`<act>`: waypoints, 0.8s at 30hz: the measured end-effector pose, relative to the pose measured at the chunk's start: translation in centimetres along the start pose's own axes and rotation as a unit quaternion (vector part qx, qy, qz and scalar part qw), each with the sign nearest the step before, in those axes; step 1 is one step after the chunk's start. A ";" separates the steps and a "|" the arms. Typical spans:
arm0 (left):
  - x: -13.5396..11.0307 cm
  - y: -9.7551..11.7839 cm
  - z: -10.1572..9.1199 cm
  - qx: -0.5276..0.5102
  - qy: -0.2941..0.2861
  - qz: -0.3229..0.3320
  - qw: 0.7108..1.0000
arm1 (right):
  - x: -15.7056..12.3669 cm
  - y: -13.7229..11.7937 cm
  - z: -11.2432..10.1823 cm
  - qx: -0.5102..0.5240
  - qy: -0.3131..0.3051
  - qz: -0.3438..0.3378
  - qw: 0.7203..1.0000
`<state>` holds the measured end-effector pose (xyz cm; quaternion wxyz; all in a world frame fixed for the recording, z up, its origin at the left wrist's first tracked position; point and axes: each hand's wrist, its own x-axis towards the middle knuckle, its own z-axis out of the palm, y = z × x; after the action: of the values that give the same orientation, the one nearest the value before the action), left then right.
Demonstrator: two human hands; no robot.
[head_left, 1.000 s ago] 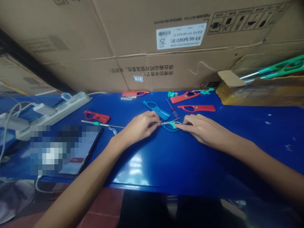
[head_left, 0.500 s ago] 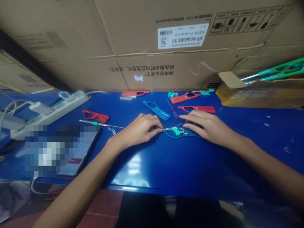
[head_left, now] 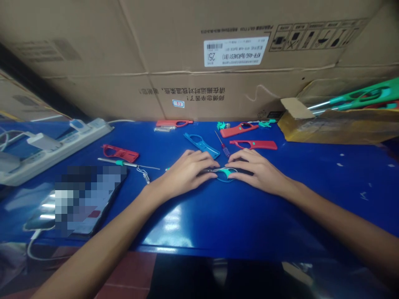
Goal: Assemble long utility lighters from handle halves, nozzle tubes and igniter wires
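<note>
Both my hands rest on the blue table (head_left: 218, 216) and meet over one small part. My left hand (head_left: 186, 172) lies palm down, fingers curled, pinching a thin metal rod or wire at the left end of a blue plastic handle with a teal trigger (head_left: 225, 174). From the right, my right hand (head_left: 253, 168) covers that handle's other end, its fingertips pressed on the teal piece. Most of the handle is hidden under the two hands.
Behind the hands lie a blue handle shell (head_left: 200, 144), a small screwdriver (head_left: 222, 143) and red shells (head_left: 253, 144) (head_left: 237, 129) (head_left: 120, 153) (head_left: 173, 123). A power strip (head_left: 56, 145) and a phone (head_left: 84, 199) sit left. A cardboard box (head_left: 336, 122) holding green tools stands right; big cartons form the back wall.
My hands have drawn closer together over the blue handle. My right hand slid left onto the teal trigger, and my left moved right along the wire. The view shifted slightly.
</note>
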<state>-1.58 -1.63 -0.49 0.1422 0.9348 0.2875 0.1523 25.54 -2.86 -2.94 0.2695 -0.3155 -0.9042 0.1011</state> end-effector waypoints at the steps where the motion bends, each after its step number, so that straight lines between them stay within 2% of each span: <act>1: 0.1 0.2 0.1 0.001 0.001 0.003 1.000 | 0.0 0.0 0.0 0.002 0.001 -0.001 1.000; 16: 0.4 -0.2 0.6 0.005 0.025 0.016 1.000 | 0.2 -0.4 0.0 0.027 0.012 0.001 1.000; 24: 0.3 -0.3 1.3 0.021 0.052 -0.013 0.998 | 0.2 -0.1 0.1 0.039 0.026 -0.001 0.999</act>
<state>-1.04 -1.47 -1.77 0.1097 0.9247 0.3097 0.1924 25.27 -2.83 -2.95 0.3047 -0.3064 -0.8928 0.1274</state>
